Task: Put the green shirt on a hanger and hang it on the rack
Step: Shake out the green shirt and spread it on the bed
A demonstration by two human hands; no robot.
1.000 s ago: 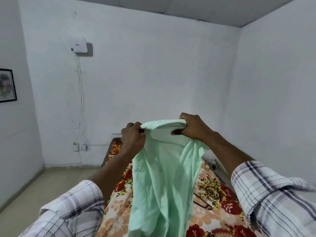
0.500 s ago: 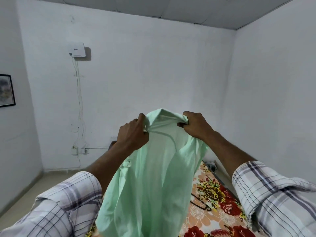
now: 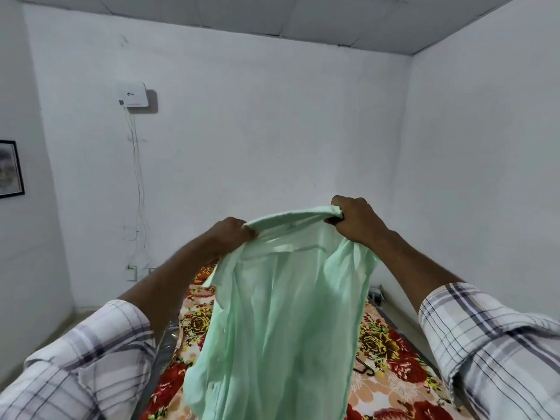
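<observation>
one green shirt (image 3: 281, 313) hanging over the bed (image 3: 391, 356) | left hand (image 3: 228, 234), right hand (image 3: 356, 221) — both gripping its collar | one dark hanger (image 3: 365, 369) — possibly — lying beneath

The white box (image 3: 132, 94) mounted high on the far wall carries a small dark logo mark and a tiny label at its lower left corner, both too small to read. No other writing, number or sign can be made out anywhere.
</observation>
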